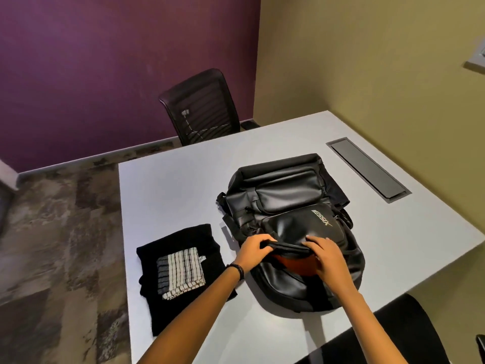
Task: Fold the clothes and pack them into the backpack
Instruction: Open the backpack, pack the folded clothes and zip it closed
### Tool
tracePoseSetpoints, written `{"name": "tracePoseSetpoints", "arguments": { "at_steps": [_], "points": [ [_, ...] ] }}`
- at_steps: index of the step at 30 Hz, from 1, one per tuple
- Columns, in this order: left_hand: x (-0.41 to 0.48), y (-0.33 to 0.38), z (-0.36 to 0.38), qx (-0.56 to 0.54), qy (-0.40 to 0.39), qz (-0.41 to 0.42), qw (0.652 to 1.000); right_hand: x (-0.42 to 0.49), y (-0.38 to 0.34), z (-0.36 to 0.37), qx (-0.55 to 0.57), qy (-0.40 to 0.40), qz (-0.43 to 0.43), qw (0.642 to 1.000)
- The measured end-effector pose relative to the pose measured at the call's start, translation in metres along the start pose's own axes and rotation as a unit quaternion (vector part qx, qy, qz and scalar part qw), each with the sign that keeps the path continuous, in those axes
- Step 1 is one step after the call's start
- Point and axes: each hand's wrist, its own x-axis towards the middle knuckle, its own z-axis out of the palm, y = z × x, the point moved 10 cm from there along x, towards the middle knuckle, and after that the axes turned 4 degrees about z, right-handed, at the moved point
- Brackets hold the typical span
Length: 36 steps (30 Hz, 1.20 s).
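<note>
the left hand (256, 249) and right hand (326, 257) each grip the mouth rim of the black faux-leather backpack (288, 195), holding it open. just left of the left hand lie the folded black garment (181, 237) and, stacked on it, the striped white-and-black cloth (181, 271). they look soft, light and floppy, so best scooped from beneath.

The right hand (326, 257) covers much of the orange opening of the backpack (286, 195), so its contents are hidden. The chair (393, 334) at lower right and the wall plate (476, 60) at far right run off frame.
</note>
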Motion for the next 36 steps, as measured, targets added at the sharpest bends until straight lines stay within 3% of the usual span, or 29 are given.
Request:
{"name": "tracePoseSetpoints", "arguments": {
  "at_steps": [4, 9, 13, 16, 19, 23, 30, 36],
  "points": [
    [-0.022, -0.006, 0.008, 0.037, -0.067, 0.012, 0.997, -0.01, 0.0, 0.014, -0.011, -0.029, -0.046, 0.998],
    [-0.047, -0.032, -0.025, 0.043, -0.024, -0.004, 0.999, -0.022, 0.012, 0.036, -0.02, -0.063, -0.036, 0.997],
    [-0.074, -0.058, -0.064, 0.06, 0.053, -0.02, 0.997, -0.018, 0.016, 0.061, -0.04, -0.194, 0.024, 0.98],
    [-0.097, -0.077, -0.096, 0.118, 0.114, -0.042, 0.986, -0.017, 0.02, 0.075, -0.103, -0.309, 0.089, 0.941],
    [-0.122, -0.102, -0.12, 0.173, 0.155, -0.084, 0.969, 0.001, -0.005, 0.065, -0.112, -0.268, 0.127, 0.948],
    [-0.154, -0.128, -0.135, 0.23, 0.151, -0.129, 0.953, 0.023, -0.071, 0.065, -0.028, -0.162, 0.087, 0.983],
    [-0.173, -0.16, -0.131, 0.256, 0.068, -0.203, 0.943, 0.025, -0.198, 0.128, 0.078, -0.251, -0.074, 0.962],
    [-0.178, -0.169, -0.119, 0.275, 0.02, -0.231, 0.933, 0.028, -0.259, 0.154, 0.143, -0.253, -0.084, 0.953]
  ]
}}
